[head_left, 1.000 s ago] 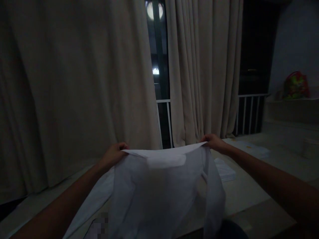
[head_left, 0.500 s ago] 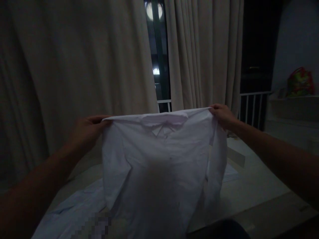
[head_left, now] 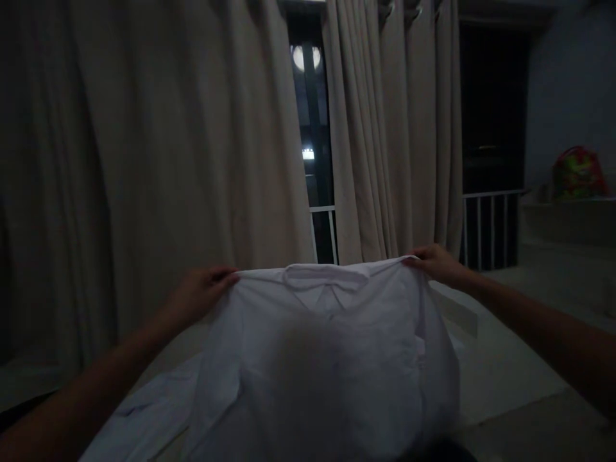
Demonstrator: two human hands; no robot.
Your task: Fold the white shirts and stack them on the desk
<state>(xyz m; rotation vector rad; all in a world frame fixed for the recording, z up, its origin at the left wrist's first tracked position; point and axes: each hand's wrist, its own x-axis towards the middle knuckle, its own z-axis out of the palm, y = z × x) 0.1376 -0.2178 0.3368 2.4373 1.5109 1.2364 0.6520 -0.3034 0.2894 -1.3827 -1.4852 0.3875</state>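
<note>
A white long-sleeved shirt (head_left: 375,333) with a collar hangs stretched between my two hands, its collar at the top middle. My left hand (head_left: 205,289) pinches one shoulder of it, and my right hand (head_left: 436,263) pinches the other. The sleeves droop down at both sides. The lower part runs out of the bottom of the view, and a blurred dark patch covers part of its front. Behind it to the left, another pale garment (head_left: 144,410) lies spread on a light surface.
Long beige curtains (head_left: 192,160) hang ahead, with a gap showing a dark window and a white railing (head_left: 491,231). At the right, a red and green bag (head_left: 580,173) rests on a ledge (head_left: 568,215). A pale raised block (head_left: 455,308) stands behind the shirt's right side.
Both hands and the shirt sit lower in the view, and the camera has tilted up a little. The left hand has come slightly inward. Both hands keep their grip.
</note>
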